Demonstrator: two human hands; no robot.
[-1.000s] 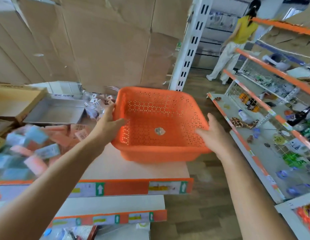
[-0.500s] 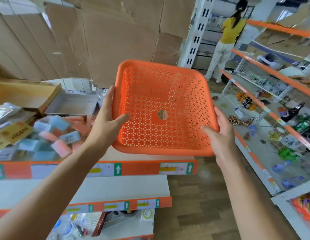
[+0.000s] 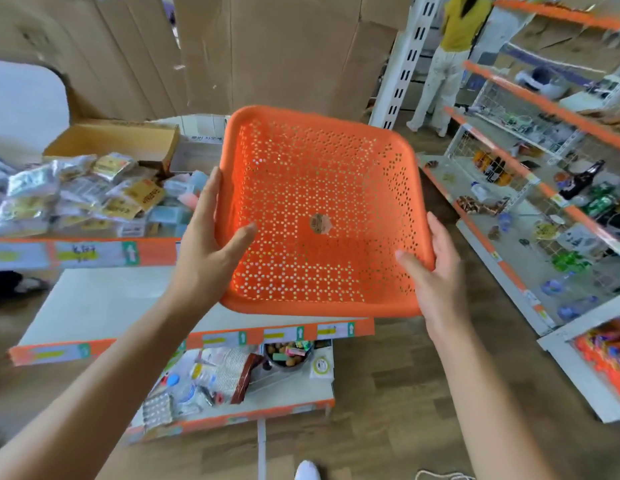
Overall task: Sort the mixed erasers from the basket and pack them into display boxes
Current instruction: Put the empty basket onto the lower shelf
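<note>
An orange perforated plastic basket [image 3: 322, 188] is held up in the air, tilted so its inside faces me; only a small sticker shows on its bottom. My left hand [image 3: 211, 244] grips its left rim, thumb inside. My right hand [image 3: 436, 271] grips the lower right corner, thumb inside. A heap of pink and blue erasers [image 3: 176, 206] lies on the upper shelf to the left, beside wrapped packets [image 3: 76, 192]. An open cardboard box [image 3: 111, 140] and a grey tray [image 3: 197, 154] stand behind the heap.
Orange-edged shelf boards [image 3: 232, 336] step down below the basket, the lowest holding assorted goods. A stocked shelf rack [image 3: 544, 209] runs along the right. A person in a yellow top [image 3: 454, 50] stands at the far end of the aisle. Cardboard sheets line the back.
The basket has been lifted off the shelf and tipped up toward me. My view has dropped, showing the lower shelves and the floor. Both hands keep their hold.
</note>
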